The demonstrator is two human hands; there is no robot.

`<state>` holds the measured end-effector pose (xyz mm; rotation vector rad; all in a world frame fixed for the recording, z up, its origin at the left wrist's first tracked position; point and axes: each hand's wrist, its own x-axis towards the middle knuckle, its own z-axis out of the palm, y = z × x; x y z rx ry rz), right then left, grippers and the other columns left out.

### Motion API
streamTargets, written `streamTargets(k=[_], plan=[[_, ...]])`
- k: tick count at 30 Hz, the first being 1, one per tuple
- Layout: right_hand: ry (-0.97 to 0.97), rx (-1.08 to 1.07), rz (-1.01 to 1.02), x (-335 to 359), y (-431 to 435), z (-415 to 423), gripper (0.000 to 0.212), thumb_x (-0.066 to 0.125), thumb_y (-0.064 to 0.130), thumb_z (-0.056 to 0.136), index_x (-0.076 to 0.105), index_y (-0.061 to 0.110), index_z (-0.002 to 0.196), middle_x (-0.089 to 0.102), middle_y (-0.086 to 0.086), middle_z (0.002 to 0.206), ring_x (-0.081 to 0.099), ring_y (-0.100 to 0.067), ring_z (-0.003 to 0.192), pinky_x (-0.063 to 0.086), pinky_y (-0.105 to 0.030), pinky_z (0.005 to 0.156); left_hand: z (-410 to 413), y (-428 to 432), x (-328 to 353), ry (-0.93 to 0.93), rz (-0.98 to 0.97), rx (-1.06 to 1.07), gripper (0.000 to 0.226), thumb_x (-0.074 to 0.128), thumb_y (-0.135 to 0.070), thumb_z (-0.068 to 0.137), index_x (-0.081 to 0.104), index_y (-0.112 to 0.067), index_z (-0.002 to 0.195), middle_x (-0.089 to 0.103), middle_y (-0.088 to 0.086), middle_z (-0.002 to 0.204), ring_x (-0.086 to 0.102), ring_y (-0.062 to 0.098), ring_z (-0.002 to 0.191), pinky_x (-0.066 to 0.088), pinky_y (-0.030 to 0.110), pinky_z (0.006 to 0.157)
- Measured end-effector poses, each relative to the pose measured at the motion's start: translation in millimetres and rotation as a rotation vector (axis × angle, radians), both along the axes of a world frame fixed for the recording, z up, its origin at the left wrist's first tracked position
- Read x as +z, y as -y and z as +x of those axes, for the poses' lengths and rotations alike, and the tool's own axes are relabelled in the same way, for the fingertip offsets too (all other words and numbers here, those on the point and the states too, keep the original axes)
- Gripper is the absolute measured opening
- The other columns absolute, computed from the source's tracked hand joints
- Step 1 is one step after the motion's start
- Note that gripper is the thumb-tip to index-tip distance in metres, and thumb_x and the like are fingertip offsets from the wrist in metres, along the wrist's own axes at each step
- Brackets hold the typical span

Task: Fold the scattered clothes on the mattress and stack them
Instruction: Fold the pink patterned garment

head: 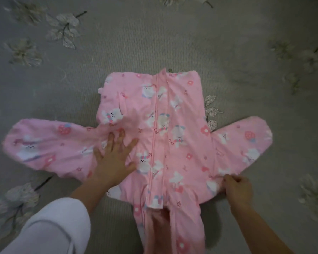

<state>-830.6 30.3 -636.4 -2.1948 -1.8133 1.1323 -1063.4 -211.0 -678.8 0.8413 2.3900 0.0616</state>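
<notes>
Sleepsuit (182, 110) in pink bunny print lies spread, front up, on the grey floral mattress (136, 33). Your left hand (114, 158) presses flat, fingers splayed, beside the left-hand sleeve (50, 149). Your right hand (237, 189) pinches fabric under the other sleeve (246, 143). Anchor with the left palm as you fold that sleeve squarely across.

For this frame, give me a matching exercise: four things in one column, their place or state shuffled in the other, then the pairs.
1 left hand
2 right hand
3 zip
4 mattress

A grey, with pale flowers
B pinches the pink garment at its edge
C runs down the garment's middle
D lies flat on the garment, fingers spread

Pairs: 1-D, 2-B, 3-C, 4-A
</notes>
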Motion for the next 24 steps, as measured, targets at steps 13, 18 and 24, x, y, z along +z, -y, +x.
streamTargets(k=[13,18,24], plan=[[0.317,1.31,0.322,-53,-20,-160,0.071,0.007,0.07,0.081,-0.015,0.048,0.145,-0.021,-0.001,0.159,-0.025,-0.025,0.144,-0.012,-0.048,0.115,-83,-64,-33,-0.2,0.087,0.108,0.074,0.021,-0.082,0.08,-0.006,-0.055,0.143,-0.032,-0.003,0.154,-0.03,0.037,0.139,-0.003,0.075,0.101],[0.213,1.261,0.37,-63,-31,-170,0.063,0.024,0.062,0.089,0.004,0.049,0.147,-0.007,0.003,0.161,-0.009,-0.022,0.147,-0.002,-0.049,0.115,-96,-70,-41,-0.303,0.206,0.138,0.076,0.025,-0.078,0.079,0.004,-0.051,0.146,-0.018,-0.001,0.158,-0.017,0.035,0.144,0.002,0.073,0.103],[-0.037,0.453,0.32,-59,-74,-189,0.061,0.052,0.045,0.072,0.052,0.006,0.118,0.044,-0.017,0.124,0.04,-0.031,0.12,0.032,-0.041,0.098,-134,-60,-32,-0.212,0.461,0.834,0.075,0.063,-0.043,0.084,0.033,-0.007,0.143,0.037,0.025,0.141,0.034,0.04,0.131,0.027,0.046,0.106]])
